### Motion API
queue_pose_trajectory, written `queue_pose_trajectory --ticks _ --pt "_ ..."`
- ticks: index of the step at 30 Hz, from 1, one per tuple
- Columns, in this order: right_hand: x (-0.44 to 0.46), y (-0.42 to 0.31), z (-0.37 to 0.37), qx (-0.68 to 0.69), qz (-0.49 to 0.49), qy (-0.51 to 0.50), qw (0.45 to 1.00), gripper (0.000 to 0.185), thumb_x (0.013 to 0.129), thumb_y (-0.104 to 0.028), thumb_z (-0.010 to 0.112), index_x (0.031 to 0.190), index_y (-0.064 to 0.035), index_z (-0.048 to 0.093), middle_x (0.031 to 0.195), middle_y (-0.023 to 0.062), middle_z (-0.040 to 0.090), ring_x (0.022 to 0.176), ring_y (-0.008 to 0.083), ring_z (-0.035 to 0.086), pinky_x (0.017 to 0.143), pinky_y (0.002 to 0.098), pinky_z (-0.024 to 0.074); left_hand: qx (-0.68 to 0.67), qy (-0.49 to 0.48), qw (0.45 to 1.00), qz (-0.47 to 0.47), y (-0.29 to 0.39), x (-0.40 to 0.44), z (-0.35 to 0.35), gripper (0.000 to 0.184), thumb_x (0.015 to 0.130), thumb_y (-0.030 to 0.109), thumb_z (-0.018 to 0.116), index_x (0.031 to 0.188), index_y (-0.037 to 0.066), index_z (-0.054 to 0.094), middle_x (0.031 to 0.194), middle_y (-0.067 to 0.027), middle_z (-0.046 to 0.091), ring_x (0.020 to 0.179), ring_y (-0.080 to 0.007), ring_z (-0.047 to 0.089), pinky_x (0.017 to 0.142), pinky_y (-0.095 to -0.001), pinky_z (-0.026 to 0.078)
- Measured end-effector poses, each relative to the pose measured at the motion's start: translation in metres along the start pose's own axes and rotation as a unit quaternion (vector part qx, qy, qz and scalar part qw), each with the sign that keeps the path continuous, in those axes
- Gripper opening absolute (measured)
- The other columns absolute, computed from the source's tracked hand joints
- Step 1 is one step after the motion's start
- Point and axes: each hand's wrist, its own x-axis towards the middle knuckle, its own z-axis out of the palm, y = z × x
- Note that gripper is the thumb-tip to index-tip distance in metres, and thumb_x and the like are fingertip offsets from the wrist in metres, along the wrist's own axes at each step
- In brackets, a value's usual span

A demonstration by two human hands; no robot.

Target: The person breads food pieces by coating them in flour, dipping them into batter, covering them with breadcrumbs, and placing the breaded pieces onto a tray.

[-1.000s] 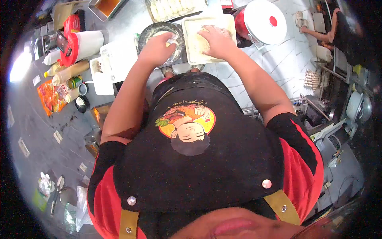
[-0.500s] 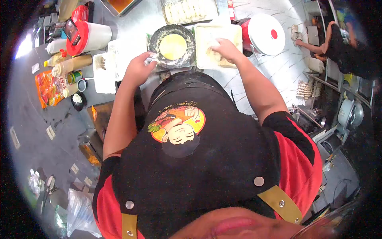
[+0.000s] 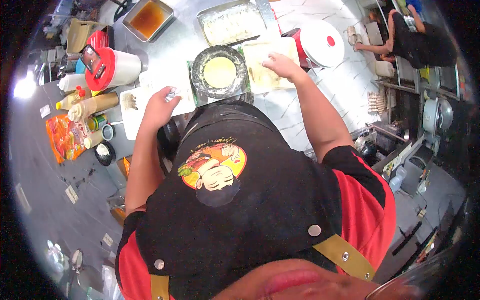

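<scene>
My left hand [image 3: 161, 106] is over the white board [image 3: 134, 112], left of the dark bowl. Its thumb stands apart from the bent fingers, and white residue shows on the fingertips. My right hand [image 3: 281, 66] hovers above a pale tray [image 3: 255, 48] with light crumbs or powder in it. Its fingers are drawn together, with something whitish at the tips, too small to name. Between the hands sits a round black bowl [image 3: 199, 82] with white powder on its sides. Yellow batter-like liquid [image 3: 220, 72] lies in its middle.
Behind the bowl is a metal tray [image 3: 202, 27] of whitish floured pieces. A metal pan [image 3: 159, 30] holds brown liquid. Sauce bottles [image 3: 97, 106] and a red-lidded tub [image 3: 125, 69] stand left. A white-lidded bucket [image 3: 322, 45] stands right. Another person [image 3: 425, 45] is at far right.
My left hand has moved from the bowl's rim leftward over the white board. My right hand stays above the pale tray, its fingers slightly raised. The camera view has shifted and turned.
</scene>
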Motion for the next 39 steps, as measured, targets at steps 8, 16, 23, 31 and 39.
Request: queue_pose_trajectory --ticks 8,16,23,31,39 --pt "-0.046 -0.017 0.037 -0.323 0.063 0.093 0.940 0.091 0.083 -0.049 0.083 0.154 -0.0015 0.049 0.141 0.0313 0.061 0.134 0.0486 0.058 0.113 0.0494 0.0505 0.006 -0.001 0.998 0.055 -0.036 0.007 -0.008 0.036 0.100 0.025 0.071 0.122 -0.003 0.071 0.093 -0.0167 0.077 0.077 -0.0232 0.073 0.074 -0.0399 0.057" --pt "-0.035 -0.049 0.084 -0.273 0.066 0.090 0.956 0.073 0.085 -0.025 0.081 0.151 -0.0111 0.053 0.135 0.0304 0.061 0.127 0.0481 0.063 0.109 0.0526 0.0527 0.015 -0.009 0.998 0.057 -0.044 0.000 -0.013 0.036 0.099 0.025 0.071 0.123 -0.003 0.071 0.093 -0.0170 0.077 0.077 -0.0234 0.073 0.076 -0.0397 0.058" --pt "-0.004 0.008 0.055 -0.130 -0.007 -0.017 0.991 0.060 0.089 -0.014 0.076 0.144 -0.0020 0.057 0.135 0.0258 0.068 0.120 0.0371 0.071 0.098 0.0483 0.0596 0.038 0.008 0.999 0.038 -0.041 -0.011 -0.011 0.037 0.099 0.026 0.071 0.122 -0.002 0.072 0.092 -0.0171 0.077 0.076 -0.0242 0.073 0.075 -0.0398 0.057" --pt "-0.030 -0.026 -0.004 0.504 0.137 -0.044 0.852 0.020 0.099 -0.015 0.073 0.118 -0.0108 0.069 0.103 0.0040 0.074 0.090 0.0162 0.073 0.062 0.0295 0.0518 -0.004 -0.012 1.000 -0.020 -0.014 -0.016 -0.003 0.038 0.096 0.026 0.072 0.122 -0.002 0.073 0.105 -0.0244 0.078 0.098 -0.0380 0.075 0.091 -0.0436 0.056" --pt "-0.023 -0.029 -0.014 0.431 0.110 -0.111 0.889 0.012 0.099 -0.017 0.074 0.106 -0.0093 0.067 0.082 0.0014 0.063 0.064 0.0107 0.057 0.054 0.0299 0.0470 0.009 0.012 1.000 0.024 -0.005 -0.006 0.023 0.036 0.099 0.026 0.072 0.122 -0.001 0.072 0.091 -0.0151 0.076 0.075 -0.0218 0.072 0.074 -0.0388 0.057"
